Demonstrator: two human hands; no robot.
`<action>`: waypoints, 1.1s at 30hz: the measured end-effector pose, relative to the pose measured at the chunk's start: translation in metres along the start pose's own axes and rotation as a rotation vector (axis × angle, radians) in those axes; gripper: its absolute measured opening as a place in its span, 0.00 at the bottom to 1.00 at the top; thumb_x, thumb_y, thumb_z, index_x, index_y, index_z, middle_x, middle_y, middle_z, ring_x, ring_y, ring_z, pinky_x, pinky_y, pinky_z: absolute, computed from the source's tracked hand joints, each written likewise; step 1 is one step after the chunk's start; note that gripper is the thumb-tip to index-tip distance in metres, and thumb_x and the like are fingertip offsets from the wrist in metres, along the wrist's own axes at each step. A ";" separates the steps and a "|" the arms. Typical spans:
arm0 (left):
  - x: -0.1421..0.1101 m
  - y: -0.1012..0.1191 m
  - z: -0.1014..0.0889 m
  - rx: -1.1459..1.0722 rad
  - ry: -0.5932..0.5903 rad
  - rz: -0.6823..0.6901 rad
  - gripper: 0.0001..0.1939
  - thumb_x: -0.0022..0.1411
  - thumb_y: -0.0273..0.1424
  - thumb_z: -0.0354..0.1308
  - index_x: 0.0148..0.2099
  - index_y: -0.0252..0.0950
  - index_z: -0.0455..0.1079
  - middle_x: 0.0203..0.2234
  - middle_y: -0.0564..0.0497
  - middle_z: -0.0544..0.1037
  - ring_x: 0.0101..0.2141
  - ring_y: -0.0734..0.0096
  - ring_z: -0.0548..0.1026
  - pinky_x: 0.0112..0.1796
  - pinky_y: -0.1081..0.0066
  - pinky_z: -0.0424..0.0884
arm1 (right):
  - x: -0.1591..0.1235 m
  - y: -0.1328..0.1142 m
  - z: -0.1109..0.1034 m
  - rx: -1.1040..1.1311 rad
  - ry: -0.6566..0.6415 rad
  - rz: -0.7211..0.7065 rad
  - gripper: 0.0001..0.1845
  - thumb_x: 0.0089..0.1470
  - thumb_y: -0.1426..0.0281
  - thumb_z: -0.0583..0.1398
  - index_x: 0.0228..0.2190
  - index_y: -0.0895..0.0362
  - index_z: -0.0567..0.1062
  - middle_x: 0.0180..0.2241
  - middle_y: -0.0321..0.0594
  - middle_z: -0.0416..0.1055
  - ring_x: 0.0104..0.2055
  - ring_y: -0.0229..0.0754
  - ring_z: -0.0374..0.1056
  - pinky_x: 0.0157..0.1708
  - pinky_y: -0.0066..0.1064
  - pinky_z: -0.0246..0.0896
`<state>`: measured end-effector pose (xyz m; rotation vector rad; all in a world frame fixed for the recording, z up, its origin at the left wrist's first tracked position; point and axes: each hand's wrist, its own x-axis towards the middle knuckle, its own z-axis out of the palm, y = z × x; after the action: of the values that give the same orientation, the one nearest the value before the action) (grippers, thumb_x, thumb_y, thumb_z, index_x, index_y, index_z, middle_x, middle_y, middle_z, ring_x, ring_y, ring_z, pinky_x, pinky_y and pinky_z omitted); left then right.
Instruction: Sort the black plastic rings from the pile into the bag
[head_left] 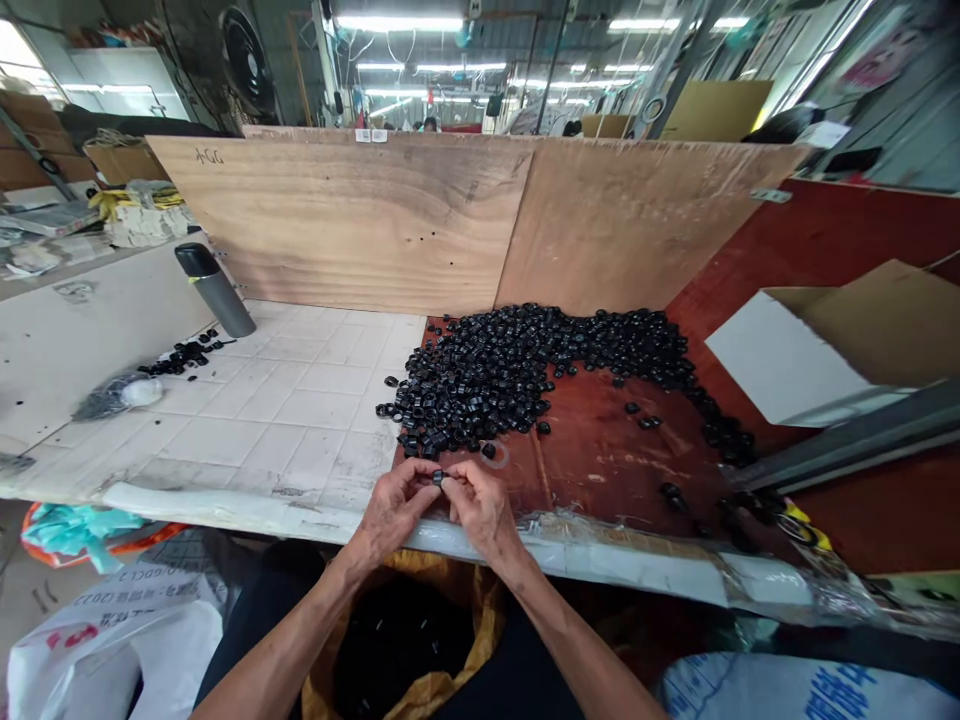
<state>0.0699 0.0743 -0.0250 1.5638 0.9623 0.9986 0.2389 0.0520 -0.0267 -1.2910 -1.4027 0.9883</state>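
Observation:
Between the fingertips of my left hand (396,505) and my right hand (480,505) is a small black ring-shaped part (438,478). Both hands are closed in a pinch on it, just above the table's front edge. Beyond them spreads a large heap of similar black parts (480,375), lying on a reddish-brown board (592,430). A single loose part (489,451) rests close to my right fingers. Below my hands, an open yellow sack (491,600) stands between my legs, dark inside with a few pale specks.
A plywood panel (360,220) closes off the back. On the white tiled surface (300,400) stand a grey bottle (217,290) and a clear plastic bag (112,395). An open cardboard box (787,360) and a metal bar (862,435) are at right. White padding (247,512) covers the front edge.

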 end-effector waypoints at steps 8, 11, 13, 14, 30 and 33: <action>-0.066 -0.018 -0.010 0.758 0.009 0.562 0.25 0.69 0.18 0.49 0.65 0.37 0.62 0.54 0.40 0.77 0.54 0.60 0.77 0.53 0.61 0.77 | -0.037 -0.020 0.024 0.534 -0.098 0.655 0.22 0.49 0.53 0.67 0.19 0.55 0.68 0.12 0.28 0.58 0.12 0.32 0.51 0.12 0.25 0.49; -0.076 -0.002 -0.024 0.830 -0.214 0.648 0.27 0.68 0.17 0.47 0.67 0.35 0.60 0.55 0.38 0.76 0.56 0.57 0.76 0.53 0.60 0.77 | -0.042 -0.023 0.016 0.358 -0.246 0.738 0.23 0.53 0.54 0.63 0.17 0.54 0.67 0.11 0.29 0.57 0.11 0.33 0.50 0.12 0.27 0.49; -0.073 0.015 -0.031 0.780 -0.422 0.624 0.23 0.68 0.20 0.50 0.63 0.37 0.64 0.51 0.40 0.78 0.51 0.58 0.79 0.49 0.63 0.78 | -0.040 -0.022 0.003 0.046 -0.301 0.592 0.24 0.56 0.54 0.61 0.15 0.54 0.67 0.11 0.32 0.59 0.12 0.35 0.54 0.15 0.28 0.51; -0.068 0.023 -0.033 0.746 -0.468 0.558 0.20 0.68 0.23 0.54 0.60 0.38 0.66 0.48 0.42 0.79 0.47 0.60 0.80 0.46 0.64 0.79 | -0.037 -0.020 -0.005 -0.135 -0.249 0.454 0.24 0.57 0.55 0.61 0.16 0.54 0.68 0.12 0.34 0.61 0.14 0.38 0.59 0.18 0.30 0.55; 0.008 -0.011 -0.023 0.142 0.118 -0.073 0.12 0.59 0.32 0.64 0.46 0.38 0.73 0.32 0.53 0.79 0.32 0.70 0.78 0.37 0.70 0.74 | 0.022 0.031 -0.040 -0.419 0.072 -0.258 0.08 0.57 0.71 0.59 0.38 0.55 0.77 0.39 0.45 0.75 0.35 0.45 0.72 0.39 0.36 0.69; 0.004 -0.005 -0.026 -0.116 0.077 -0.094 0.14 0.58 0.33 0.67 0.46 0.36 0.73 0.37 0.50 0.81 0.36 0.70 0.79 0.40 0.71 0.73 | 0.021 0.016 -0.028 -0.055 -0.033 -0.039 0.08 0.53 0.68 0.63 0.37 0.55 0.76 0.32 0.39 0.75 0.29 0.41 0.71 0.30 0.31 0.67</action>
<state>0.0462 0.0876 -0.0253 1.3808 1.0037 1.0366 0.2701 0.0734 -0.0338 -1.2884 -1.4836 0.9546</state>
